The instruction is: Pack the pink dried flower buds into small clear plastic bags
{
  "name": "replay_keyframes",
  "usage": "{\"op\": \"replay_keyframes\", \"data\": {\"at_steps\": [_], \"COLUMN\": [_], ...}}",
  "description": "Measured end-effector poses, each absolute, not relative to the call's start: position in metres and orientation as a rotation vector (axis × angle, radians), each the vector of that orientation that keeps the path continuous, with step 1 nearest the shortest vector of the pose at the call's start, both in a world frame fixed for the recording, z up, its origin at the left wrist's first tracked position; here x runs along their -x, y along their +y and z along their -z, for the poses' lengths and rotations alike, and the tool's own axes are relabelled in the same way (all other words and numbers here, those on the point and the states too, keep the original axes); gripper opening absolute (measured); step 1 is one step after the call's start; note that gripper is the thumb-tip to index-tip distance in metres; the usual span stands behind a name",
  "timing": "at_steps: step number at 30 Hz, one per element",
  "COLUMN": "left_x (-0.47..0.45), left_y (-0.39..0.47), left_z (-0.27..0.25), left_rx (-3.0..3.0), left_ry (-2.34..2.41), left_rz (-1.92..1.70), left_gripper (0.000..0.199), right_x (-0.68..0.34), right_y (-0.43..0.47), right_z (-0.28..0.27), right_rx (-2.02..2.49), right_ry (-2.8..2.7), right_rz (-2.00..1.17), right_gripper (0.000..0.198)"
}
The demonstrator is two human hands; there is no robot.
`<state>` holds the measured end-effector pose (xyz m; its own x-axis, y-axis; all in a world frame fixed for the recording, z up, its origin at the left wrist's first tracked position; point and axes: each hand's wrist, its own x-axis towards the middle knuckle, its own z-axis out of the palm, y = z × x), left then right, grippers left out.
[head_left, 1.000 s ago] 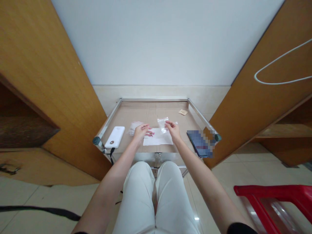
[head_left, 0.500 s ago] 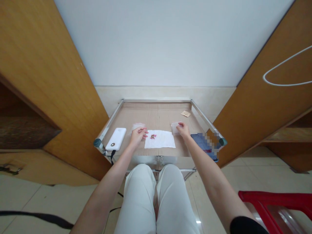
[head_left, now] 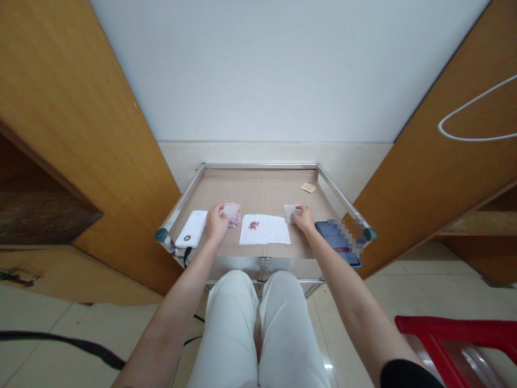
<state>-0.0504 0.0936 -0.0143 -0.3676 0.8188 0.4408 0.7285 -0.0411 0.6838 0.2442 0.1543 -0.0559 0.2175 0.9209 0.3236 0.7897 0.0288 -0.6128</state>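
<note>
A white sheet (head_left: 269, 233), cloth or paper, lies near the front of the tabletop, with a small cluster of pink and brownish beads or bits (head_left: 253, 225) on its left part. To its left is a small clear bag (head_left: 232, 214) with pink pieces in its lower half. My left hand (head_left: 217, 222) has its fingers curled at that bag's left edge. Past the sheet's right side, my right hand (head_left: 304, 219) pinches the edge of another small, pale, see-through bag (head_left: 288, 212). Its contents, if any, are too faint to make out.
A white power bank (head_left: 194, 229) with a black cable lies at the left, and a dark phone (head_left: 337, 242) at the right. A small tan card (head_left: 308, 187) sits toward the back right. A metal rail (head_left: 260, 166) frames the tabletop. A red stool (head_left: 456, 326) stands lower right.
My left hand has moved left from the sheet's edge to the far side of the left bag, uncovering the pink pieces in it. My right hand stays at its bag, almost unmoved.
</note>
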Motion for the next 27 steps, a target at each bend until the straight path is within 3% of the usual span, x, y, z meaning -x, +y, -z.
{"op": "replay_keyframes", "data": {"at_steps": [7,13,22,27], "left_x": [0.049,0.043,0.048,0.057], "left_y": [0.088,0.095,0.109,0.121], "left_z": [0.014,0.005,0.016,0.011], "left_rx": [-2.149,-2.015,-1.758,-1.262], "left_ry": [2.065,2.138,2.102,1.889], "left_rz": [-0.738,-0.616,-1.212,-1.651], "left_gripper": [0.031,0.025,0.007,0.007], "right_x": [-0.216,-0.173,-0.161,-0.163], "right_y": [0.131,0.100,0.089,0.089], "right_z": [0.039,0.037,0.048,0.050], "right_rx": [1.403,1.170,1.238,1.228], "right_ry": [-1.429,-1.349,-1.301,-1.302], "right_rz": [-0.182,-0.441,-0.574,-0.569], "right_gripper": [0.025,0.023,0.021,0.022]}}
